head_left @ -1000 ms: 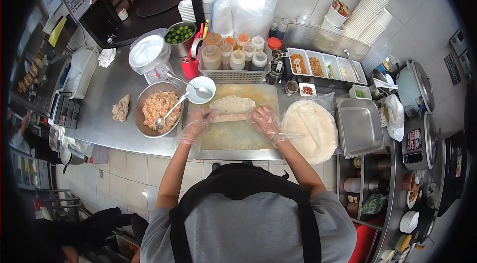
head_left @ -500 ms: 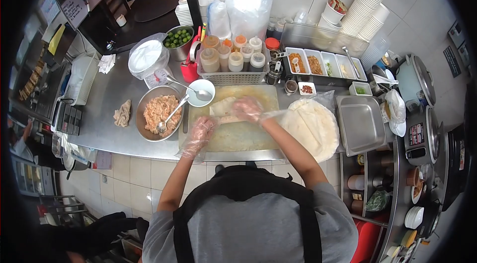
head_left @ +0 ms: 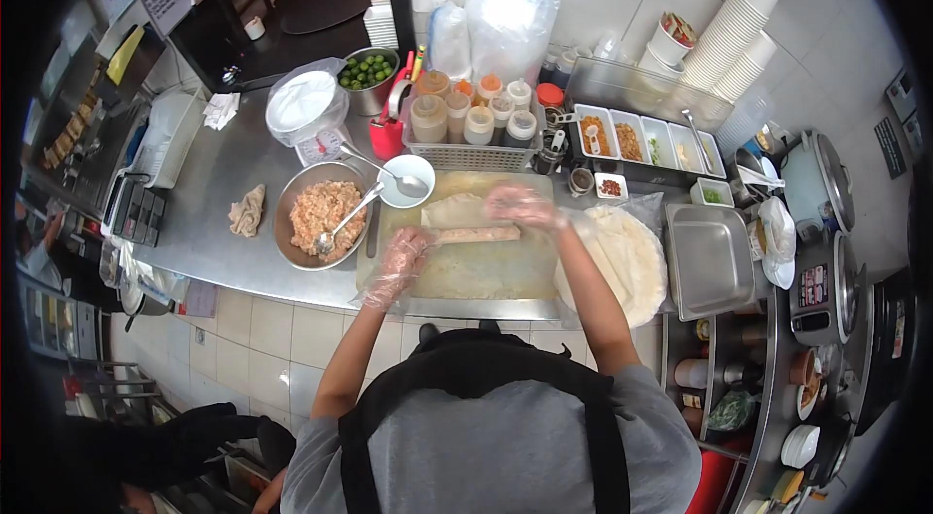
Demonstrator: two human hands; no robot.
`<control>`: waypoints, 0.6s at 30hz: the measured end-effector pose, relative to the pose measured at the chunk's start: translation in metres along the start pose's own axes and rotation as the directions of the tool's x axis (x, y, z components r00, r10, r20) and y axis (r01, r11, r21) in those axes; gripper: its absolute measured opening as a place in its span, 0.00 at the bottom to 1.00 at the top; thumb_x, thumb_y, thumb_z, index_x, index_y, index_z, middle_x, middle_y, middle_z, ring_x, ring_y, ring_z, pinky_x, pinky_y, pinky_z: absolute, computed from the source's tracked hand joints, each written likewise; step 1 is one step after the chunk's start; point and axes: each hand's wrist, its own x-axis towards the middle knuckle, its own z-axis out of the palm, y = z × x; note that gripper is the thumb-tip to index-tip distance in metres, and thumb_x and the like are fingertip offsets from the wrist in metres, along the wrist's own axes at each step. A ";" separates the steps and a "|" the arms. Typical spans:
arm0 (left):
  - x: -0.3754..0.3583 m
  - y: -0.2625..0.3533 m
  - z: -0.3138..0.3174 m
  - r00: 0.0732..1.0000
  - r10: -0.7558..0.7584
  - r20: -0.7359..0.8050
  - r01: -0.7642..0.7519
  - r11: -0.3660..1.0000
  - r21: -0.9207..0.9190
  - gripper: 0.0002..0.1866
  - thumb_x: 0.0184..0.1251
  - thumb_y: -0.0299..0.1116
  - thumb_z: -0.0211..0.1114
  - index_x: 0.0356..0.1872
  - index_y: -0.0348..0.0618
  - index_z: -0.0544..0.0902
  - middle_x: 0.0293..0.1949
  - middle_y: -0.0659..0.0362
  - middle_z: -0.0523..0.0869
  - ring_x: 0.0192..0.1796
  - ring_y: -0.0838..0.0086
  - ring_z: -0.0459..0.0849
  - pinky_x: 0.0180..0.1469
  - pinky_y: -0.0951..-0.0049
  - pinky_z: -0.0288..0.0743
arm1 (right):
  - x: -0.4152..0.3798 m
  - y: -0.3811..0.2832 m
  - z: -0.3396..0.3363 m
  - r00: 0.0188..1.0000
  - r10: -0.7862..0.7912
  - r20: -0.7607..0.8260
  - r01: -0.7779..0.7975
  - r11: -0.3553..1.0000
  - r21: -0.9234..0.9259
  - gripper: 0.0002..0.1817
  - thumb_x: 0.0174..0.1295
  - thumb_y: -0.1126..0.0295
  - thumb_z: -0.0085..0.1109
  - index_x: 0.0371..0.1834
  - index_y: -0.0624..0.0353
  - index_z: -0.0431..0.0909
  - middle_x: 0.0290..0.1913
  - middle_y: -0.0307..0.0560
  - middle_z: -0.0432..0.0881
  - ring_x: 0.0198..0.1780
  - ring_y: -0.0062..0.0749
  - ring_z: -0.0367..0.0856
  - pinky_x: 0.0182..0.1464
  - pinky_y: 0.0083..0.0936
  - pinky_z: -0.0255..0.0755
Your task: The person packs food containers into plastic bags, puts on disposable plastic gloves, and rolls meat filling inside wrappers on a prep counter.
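A pale wrapper (head_left: 453, 211) lies on the cutting board (head_left: 466, 273), its near part rolled into a long thin roll (head_left: 478, 235) with pinkish filling showing through. My left hand (head_left: 405, 250), in a clear plastic glove, is closed at the roll's left end. Over the wrapper's right side is my right hand (head_left: 525, 204), also gloved, its fingers smeared by motion. Beside the board on the left, a steel bowl (head_left: 292, 247) holds pinkish minced filling (head_left: 326, 211) with a spoon in it. To the right of the board lies a stack of round wrappers (head_left: 622, 266).
A white bowl (head_left: 416, 167) with a spoon stands at the board's far left corner. Behind the board is a basket (head_left: 466, 156) of squeeze bottles. A steel tray (head_left: 711, 266) is at the right, and a crumpled cloth (head_left: 247, 211) lies at the left.
My right hand has shifted right along the wrapper, and more of the roll now shows. My left hand stays at the roll's left end. The whole view has shifted slightly.
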 end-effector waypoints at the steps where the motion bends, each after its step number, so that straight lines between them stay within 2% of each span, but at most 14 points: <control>1: -0.001 -0.001 0.004 1.000 -0.021 -0.001 0.021 1.000 0.004 0.20 0.44 0.19 0.62 0.43 0.46 0.78 0.43 0.53 0.77 0.48 0.55 0.74 0.51 0.58 0.71 | -0.024 -0.019 0.001 0.997 0.056 -0.049 -0.047 0.984 0.173 0.19 0.53 0.60 0.65 0.44 0.60 0.77 0.46 0.43 0.77 0.49 0.30 0.76 0.50 0.28 0.72; 2: -0.004 -0.005 0.007 0.999 -0.033 0.005 0.033 0.999 0.003 0.20 0.44 0.19 0.62 0.43 0.46 0.78 0.43 0.53 0.77 0.48 0.54 0.74 0.51 0.58 0.70 | -0.050 -0.042 0.002 0.988 0.116 -0.102 -0.075 0.937 0.342 0.17 0.54 0.63 0.65 0.44 0.59 0.77 0.46 0.41 0.77 0.49 0.28 0.75 0.49 0.26 0.72; 4: -0.007 -0.014 0.014 0.999 -0.033 0.019 0.032 0.999 0.026 0.21 0.42 0.20 0.64 0.43 0.46 0.78 0.44 0.52 0.77 0.49 0.54 0.74 0.52 0.57 0.70 | -0.105 -0.085 0.002 0.955 0.090 -0.281 -0.092 0.996 0.004 0.13 0.53 0.69 0.65 0.41 0.60 0.78 0.43 0.41 0.77 0.47 0.26 0.75 0.49 0.23 0.71; 6: -0.009 -0.020 0.020 1.000 -0.028 0.003 0.028 0.999 0.030 0.21 0.42 0.20 0.64 0.43 0.46 0.78 0.44 0.52 0.78 0.50 0.54 0.74 0.53 0.57 0.70 | -0.172 -0.120 0.005 0.858 -0.098 -0.505 -0.004 0.980 -0.198 0.11 0.52 0.70 0.65 0.37 0.61 0.79 0.41 0.40 0.77 0.44 0.24 0.75 0.48 0.22 0.71; 8: -0.009 -0.022 0.020 1.000 -0.017 0.006 0.016 0.999 0.050 0.20 0.42 0.19 0.64 0.42 0.46 0.79 0.45 0.52 0.78 0.50 0.55 0.75 0.53 0.57 0.70 | -0.242 -0.146 0.021 0.592 -0.047 -0.805 -0.123 0.981 -0.148 0.11 0.47 0.72 0.68 0.33 0.61 0.79 0.35 0.38 0.77 0.40 0.24 0.75 0.47 0.22 0.72; 10: -0.007 -0.017 0.018 1.000 0.018 -0.023 -0.017 0.999 0.031 0.20 0.43 0.18 0.63 0.41 0.45 0.79 0.44 0.51 0.79 0.48 0.55 0.76 0.51 0.57 0.70 | -0.325 -0.130 0.033 0.320 0.115 -0.941 -0.363 0.932 -0.010 0.12 0.45 0.72 0.68 0.34 0.60 0.80 0.33 0.39 0.78 0.38 0.25 0.76 0.47 0.23 0.72; 11: -0.004 -0.014 0.015 0.999 0.043 -0.020 -0.042 0.998 0.037 0.19 0.43 0.18 0.63 0.41 0.45 0.79 0.43 0.51 0.79 0.47 0.54 0.76 0.51 0.58 0.71 | -0.367 -0.116 0.040 0.167 0.180 -0.969 -0.457 0.886 0.085 0.12 0.44 0.73 0.68 0.34 0.60 0.81 0.31 0.39 0.79 0.36 0.26 0.77 0.46 0.23 0.72; 14: 0.000 -0.018 0.016 0.993 0.119 -0.019 -0.118 0.992 0.036 0.18 0.45 0.18 0.62 0.41 0.44 0.79 0.42 0.50 0.79 0.45 0.54 0.77 0.49 0.58 0.71 | -0.482 -0.048 0.078 -0.091 0.356 -0.930 -0.638 0.696 0.329 0.14 0.45 0.74 0.67 0.39 0.58 0.82 0.32 0.38 0.82 0.37 0.30 0.78 0.48 0.25 0.70; 16: 0.004 -0.018 0.016 0.990 0.143 0.007 -0.143 0.989 0.034 0.18 0.46 0.19 0.62 0.42 0.43 0.79 0.42 0.50 0.79 0.45 0.54 0.78 0.48 0.59 0.72 | -0.523 -0.013 0.108 -0.229 0.468 -0.854 -0.882 0.272 0.385 0.16 0.46 0.73 0.67 0.42 0.56 0.82 0.37 0.40 0.83 0.40 0.32 0.79 0.49 0.26 0.70; 17: 0.006 -0.014 0.012 0.990 0.136 0.031 -0.138 0.990 0.038 0.17 0.47 0.19 0.62 0.42 0.43 0.79 0.42 0.50 0.79 0.44 0.53 0.78 0.48 0.59 0.72 | -0.536 -0.008 0.123 -0.303 0.508 -0.806 -0.930 0.027 0.367 0.17 0.47 0.72 0.66 0.44 0.55 0.82 0.40 0.40 0.83 0.42 0.33 0.80 0.50 0.26 0.70; 18: 0.007 -0.012 0.011 0.991 0.125 0.051 -0.128 0.990 0.051 0.17 0.48 0.19 0.61 0.42 0.43 0.79 0.42 0.49 0.79 0.44 0.53 0.78 0.48 0.59 0.72 | -0.540 -0.011 0.139 -0.381 0.507 -0.773 -0.804 0.230 0.548 0.17 0.48 0.69 0.65 0.44 0.54 0.82 0.42 0.42 0.83 0.43 0.32 0.80 0.50 0.26 0.70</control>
